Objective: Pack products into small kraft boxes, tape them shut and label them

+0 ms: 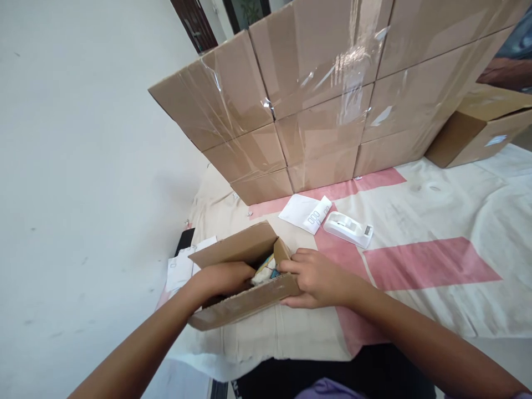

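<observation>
A small open cardboard box (245, 310) stands on the cloth in front of me, its far flap raised. My left hand (235, 276) reaches down into it, and the box wall hides its fingers. Right beside those fingers lies a whitish item with blue and yellow print (266, 270), partly hidden inside the box. My right hand (313, 279) grips the box's right end, with fingers over the end flap (281, 250) and the thumb low on the near side.
Behind the box rises a wall of taped cardboard cartons (324, 133). A folded printed paper (305, 213) and a white tape dispenser (349, 229) lie on the cloth (415, 216). More papers (179, 269) are at left. Another open carton (477, 130) stands far right, near a person's arm (505, 73).
</observation>
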The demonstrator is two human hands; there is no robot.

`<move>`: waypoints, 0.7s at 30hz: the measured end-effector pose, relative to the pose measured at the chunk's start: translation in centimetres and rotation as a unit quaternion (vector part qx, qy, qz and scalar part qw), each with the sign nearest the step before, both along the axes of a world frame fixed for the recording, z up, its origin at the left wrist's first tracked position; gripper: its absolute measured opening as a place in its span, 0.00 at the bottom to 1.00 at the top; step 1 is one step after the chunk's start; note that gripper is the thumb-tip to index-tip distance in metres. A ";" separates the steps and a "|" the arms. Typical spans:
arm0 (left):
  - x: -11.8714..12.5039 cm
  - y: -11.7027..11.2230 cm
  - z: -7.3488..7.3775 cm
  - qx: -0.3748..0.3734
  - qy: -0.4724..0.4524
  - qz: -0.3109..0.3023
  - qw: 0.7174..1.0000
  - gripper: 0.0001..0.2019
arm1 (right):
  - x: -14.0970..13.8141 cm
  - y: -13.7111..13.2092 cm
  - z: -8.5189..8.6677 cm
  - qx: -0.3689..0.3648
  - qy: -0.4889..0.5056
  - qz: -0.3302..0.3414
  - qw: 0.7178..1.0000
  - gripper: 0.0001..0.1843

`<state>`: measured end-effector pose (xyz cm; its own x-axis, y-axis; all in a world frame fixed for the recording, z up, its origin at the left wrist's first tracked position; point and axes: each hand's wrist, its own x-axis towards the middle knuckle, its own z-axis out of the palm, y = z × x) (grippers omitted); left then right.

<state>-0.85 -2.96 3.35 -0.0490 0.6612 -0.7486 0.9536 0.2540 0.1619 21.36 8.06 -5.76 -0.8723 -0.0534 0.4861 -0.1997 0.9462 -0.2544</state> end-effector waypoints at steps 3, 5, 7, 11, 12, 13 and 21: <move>-0.6 -0.3 -1.2 -0.012 -0.048 -0.023 0.999 0.12 | -0.1 -0.2 0.2 0.000 -0.002 0.003 1.000 0.24; -0.8 -0.4 -2.0 0.011 -0.055 -0.032 0.998 0.12 | 0.0 -0.2 0.3 0.002 -0.006 0.005 1.000 0.22; -0.8 -0.5 -2.5 0.045 -0.041 -0.033 0.998 0.14 | 0.2 -0.2 0.3 0.008 -0.006 0.003 1.000 0.21; -0.2 -1.1 -1.7 0.149 0.034 -0.080 0.985 0.23 | 0.7 0.2 0.0 0.020 0.006 -0.013 1.000 0.15; 0.0 -1.5 -1.1 0.179 0.057 -0.102 0.977 0.24 | 0.8 0.3 0.0 0.019 0.007 -0.017 1.000 0.15; 0.2 -1.9 -0.5 0.204 0.078 -0.119 0.968 0.24 | 0.9 0.4 0.1 0.014 0.005 -0.021 1.000 0.15; 0.4 -4.9 1.7 0.368 0.117 -0.189 0.903 0.18 | 1.0 0.4 1.1 -0.022 -0.069 -0.033 0.997 0.23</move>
<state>-0.43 -7.85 5.04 0.1838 0.9780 -0.0985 0.9797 -0.1904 -0.0630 22.38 8.41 -4.63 -0.9322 0.0254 0.3611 -0.0970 0.9435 -0.3167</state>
